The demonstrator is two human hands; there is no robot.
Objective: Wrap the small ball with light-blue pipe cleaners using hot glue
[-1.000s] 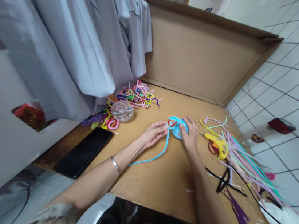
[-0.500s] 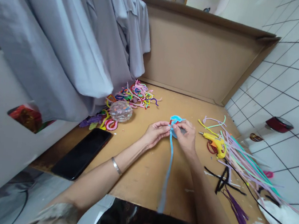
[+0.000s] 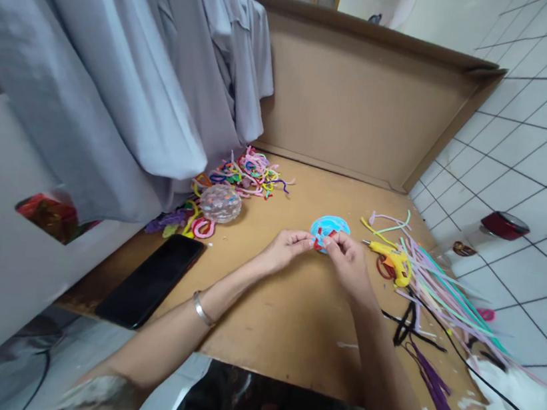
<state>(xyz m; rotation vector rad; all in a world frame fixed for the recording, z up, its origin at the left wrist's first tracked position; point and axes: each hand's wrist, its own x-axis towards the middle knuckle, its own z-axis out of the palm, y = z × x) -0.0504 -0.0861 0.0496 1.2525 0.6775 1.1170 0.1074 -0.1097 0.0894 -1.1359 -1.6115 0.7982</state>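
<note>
My left hand [image 3: 291, 247] and my right hand [image 3: 347, 258] meet over the middle of the tabletop, thumbs and forefingers pinched. Between their fingertips is a small blue-and-red pipe cleaner piece [image 3: 319, 240], partly hidden by the fingers. Right behind it shows a round light-blue disc [image 3: 332, 223], apparently coiled from pipe cleaner. I cannot tell whether the disc rests on the table or is joined to the piece. Close to my right hand lies a yellow glue gun [image 3: 397, 263], its nozzle pointing left.
Loose pipe cleaners [image 3: 453, 292], black strands [image 3: 406, 323] and a purple tassel [image 3: 438, 391] lie right. On the left are a phone [image 3: 153, 280], a clear faceted bowl [image 3: 220, 204] and a colourful pipe cleaner heap [image 3: 252, 172]. Cardboard [image 3: 358, 95] stands behind; grey cloth [image 3: 170, 70] hangs left.
The long blue strip that hung down from my fingers towards my lap no longer shows. More of the blue disc is visible, and both hands have shifted slightly right and down.
</note>
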